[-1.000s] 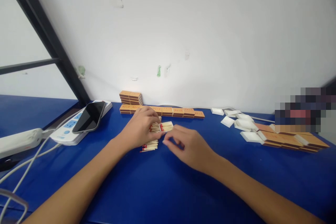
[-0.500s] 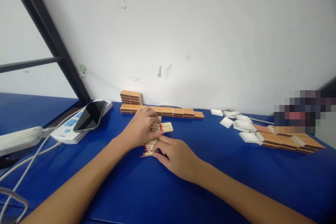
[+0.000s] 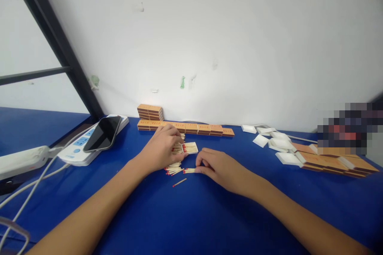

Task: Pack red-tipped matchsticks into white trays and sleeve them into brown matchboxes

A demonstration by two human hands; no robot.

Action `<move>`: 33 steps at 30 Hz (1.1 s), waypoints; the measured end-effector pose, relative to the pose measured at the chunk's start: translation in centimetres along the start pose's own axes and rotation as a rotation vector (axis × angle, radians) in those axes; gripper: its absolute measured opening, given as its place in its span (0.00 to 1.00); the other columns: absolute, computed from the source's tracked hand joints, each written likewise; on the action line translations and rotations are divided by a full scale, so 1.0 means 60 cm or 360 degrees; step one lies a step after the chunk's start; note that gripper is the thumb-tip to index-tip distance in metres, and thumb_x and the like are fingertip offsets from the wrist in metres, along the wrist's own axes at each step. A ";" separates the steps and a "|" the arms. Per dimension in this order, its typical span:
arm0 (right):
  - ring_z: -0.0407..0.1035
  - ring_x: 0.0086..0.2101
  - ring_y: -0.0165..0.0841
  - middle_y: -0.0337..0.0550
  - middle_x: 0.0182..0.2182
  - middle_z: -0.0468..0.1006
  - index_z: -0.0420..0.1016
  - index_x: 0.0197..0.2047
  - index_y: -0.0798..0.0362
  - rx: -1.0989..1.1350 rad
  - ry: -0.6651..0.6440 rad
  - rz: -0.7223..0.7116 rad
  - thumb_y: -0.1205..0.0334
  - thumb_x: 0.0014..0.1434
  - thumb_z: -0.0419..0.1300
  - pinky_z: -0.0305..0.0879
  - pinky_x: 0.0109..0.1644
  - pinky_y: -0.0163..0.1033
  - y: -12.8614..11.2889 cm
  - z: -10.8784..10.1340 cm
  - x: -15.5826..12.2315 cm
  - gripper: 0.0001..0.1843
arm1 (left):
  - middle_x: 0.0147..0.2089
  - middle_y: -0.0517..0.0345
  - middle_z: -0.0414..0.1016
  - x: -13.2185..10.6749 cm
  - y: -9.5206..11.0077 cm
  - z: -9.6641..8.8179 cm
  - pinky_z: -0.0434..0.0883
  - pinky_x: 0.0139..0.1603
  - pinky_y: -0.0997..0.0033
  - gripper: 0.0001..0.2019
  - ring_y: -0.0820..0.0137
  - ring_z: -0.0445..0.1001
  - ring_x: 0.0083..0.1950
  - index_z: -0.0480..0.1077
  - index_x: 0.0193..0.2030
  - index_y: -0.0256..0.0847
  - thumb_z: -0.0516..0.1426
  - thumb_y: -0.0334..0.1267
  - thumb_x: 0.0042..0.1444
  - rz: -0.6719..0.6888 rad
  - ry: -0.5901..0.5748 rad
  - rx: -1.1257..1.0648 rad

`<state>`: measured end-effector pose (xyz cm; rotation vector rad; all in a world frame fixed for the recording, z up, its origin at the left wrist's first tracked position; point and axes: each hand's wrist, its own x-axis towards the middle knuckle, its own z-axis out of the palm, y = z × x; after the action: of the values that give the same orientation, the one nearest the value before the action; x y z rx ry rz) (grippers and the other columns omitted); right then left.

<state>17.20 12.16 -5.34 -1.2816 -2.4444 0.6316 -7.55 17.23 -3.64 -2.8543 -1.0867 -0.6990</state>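
My left hand (image 3: 161,148) is closed on the near end of a small white matchbox tray (image 3: 196,148), with its thumb along the tray's front side. Red-headed matches lie inside the tray. Between the thumb and fingers of my right hand (image 3: 223,169) is a small bunch of matches (image 3: 189,170), heads pointing left. A loose pile of matches (image 3: 174,168) spreads under and in front of my left hand, which partly hides it. One single match (image 3: 179,183) lies apart on the blue table, closer to me.
Orange matchboxes (image 3: 203,129) form a row near the wall, with a stack (image 3: 149,111) behind at left. At right lie white empty trays (image 3: 280,143) and more matchboxes (image 3: 326,161). A phone (image 3: 103,133) rests on a power strip (image 3: 73,155) with white cables.
My right hand has drawn back to the right from the pile, with a small bunch of matches in its pinch. A single match now lies separate. My left hand stays at the tray.
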 end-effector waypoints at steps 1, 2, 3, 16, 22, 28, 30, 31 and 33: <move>0.67 0.36 0.30 0.38 0.38 0.75 0.75 0.42 0.50 0.0003 -0.0004 -0.0008 0.61 0.71 0.60 0.59 0.40 0.37 0.004 -0.002 -0.001 0.04 | 0.46 0.52 0.78 0.000 0.000 0.000 0.66 0.57 0.54 0.13 0.57 0.71 0.54 0.80 0.44 0.39 0.68 0.47 0.60 0.0001 -0.0005 -0.0001; 0.67 0.35 0.30 0.38 0.38 0.75 0.75 0.42 0.50 0.0005 -0.0009 -0.0012 0.62 0.70 0.60 0.59 0.39 0.37 0.006 -0.004 -0.001 0.03 | 0.46 0.51 0.78 0.001 0.000 0.000 0.66 0.57 0.54 0.13 0.57 0.71 0.54 0.80 0.44 0.39 0.67 0.47 0.60 -0.0002 -0.0009 -0.0001; 0.67 0.35 0.30 0.38 0.38 0.75 0.74 0.42 0.51 0.0005 -0.0009 -0.0016 0.63 0.70 0.60 0.59 0.39 0.37 0.007 -0.005 -0.001 0.03 | 0.46 0.51 0.78 0.001 0.000 0.000 0.66 0.57 0.54 0.13 0.57 0.71 0.54 0.80 0.44 0.40 0.67 0.47 0.60 -0.0003 -0.0011 -0.0002; 0.66 0.34 0.30 0.39 0.38 0.74 0.71 0.40 0.51 -0.0083 0.0076 -0.0104 0.65 0.72 0.55 0.58 0.39 0.37 0.004 0.002 -0.004 0.07 | 0.46 0.51 0.78 0.002 0.001 0.004 0.66 0.56 0.54 0.12 0.57 0.72 0.53 0.80 0.43 0.41 0.67 0.48 0.60 0.0020 0.0012 -0.0002; 0.66 0.34 0.29 0.37 0.37 0.73 0.72 0.40 0.52 -0.0012 0.0107 -0.0140 0.68 0.70 0.57 0.58 0.39 0.36 0.003 0.006 0.000 0.05 | 0.46 0.52 0.78 0.001 0.001 0.003 0.66 0.57 0.54 0.12 0.58 0.72 0.53 0.80 0.43 0.41 0.67 0.48 0.60 0.0028 0.0012 0.0004; 0.66 0.34 0.29 0.38 0.37 0.73 0.74 0.42 0.51 -0.0028 0.0116 -0.0185 0.69 0.70 0.57 0.58 0.38 0.36 0.003 0.007 -0.002 0.05 | 0.45 0.52 0.78 0.000 0.004 0.003 0.67 0.56 0.54 0.13 0.58 0.71 0.53 0.80 0.43 0.40 0.67 0.48 0.60 0.0025 0.0003 0.0007; 0.66 0.33 0.29 0.38 0.37 0.73 0.73 0.42 0.51 -0.0037 0.0116 -0.0202 0.69 0.70 0.57 0.58 0.38 0.36 0.003 0.008 -0.002 0.06 | 0.46 0.51 0.78 0.000 0.005 0.003 0.67 0.57 0.54 0.13 0.57 0.71 0.53 0.80 0.43 0.40 0.67 0.48 0.60 0.0027 -0.0003 0.0012; 0.66 0.33 0.29 0.38 0.37 0.73 0.73 0.42 0.51 -0.0041 0.0117 -0.0212 0.69 0.70 0.57 0.58 0.37 0.36 0.003 0.008 -0.002 0.06 | 0.46 0.51 0.78 0.001 0.005 0.003 0.67 0.57 0.53 0.13 0.57 0.71 0.53 0.80 0.43 0.40 0.67 0.47 0.60 0.0029 -0.0004 0.0012; 0.65 0.33 0.28 0.38 0.37 0.73 0.74 0.42 0.51 -0.0047 0.0121 -0.0225 0.69 0.70 0.57 0.58 0.37 0.36 0.003 0.008 -0.002 0.06 | 0.46 0.51 0.78 0.001 0.006 0.003 0.67 0.57 0.53 0.13 0.57 0.71 0.53 0.80 0.43 0.40 0.67 0.47 0.60 0.0030 0.0001 0.0008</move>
<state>17.14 12.03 -5.86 -1.1100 -2.4636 0.5020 -7.21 17.01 -3.73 -2.8558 -1.0582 -0.6950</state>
